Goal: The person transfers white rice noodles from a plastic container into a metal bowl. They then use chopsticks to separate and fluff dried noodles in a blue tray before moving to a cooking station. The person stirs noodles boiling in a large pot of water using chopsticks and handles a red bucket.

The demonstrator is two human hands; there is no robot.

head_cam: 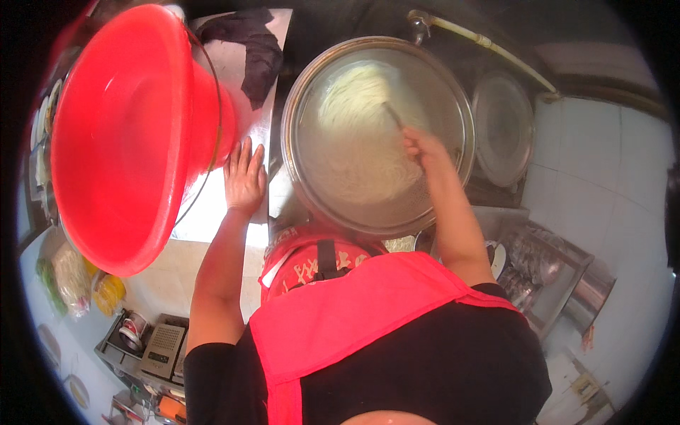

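Note:
My right hand [422, 146] grips the handle of a dark, thin utensil [393, 114], whose far end reaches into a large round metal pot [289, 127]. Pale noodle-like strands [356, 95] lie in cloudy liquid in the pot, heaped near its far side. The utensil's tip is blurred. My left hand [245, 178] rests with its fingers spread on a metal tabletop [255, 122], beside a large red plastic basin [119, 138] and touching or nearly touching a red bucket [212, 111] with a wire handle. The left hand holds nothing.
A dark cloth [260, 58] lies beyond the bucket. Behind the pot are a tap [419, 26] and a pale pipe [494, 48]. A round metal lid [502, 130] leans at the right. Metal shelving [576, 255] stands lower right; bagged food [71, 271] is at the left.

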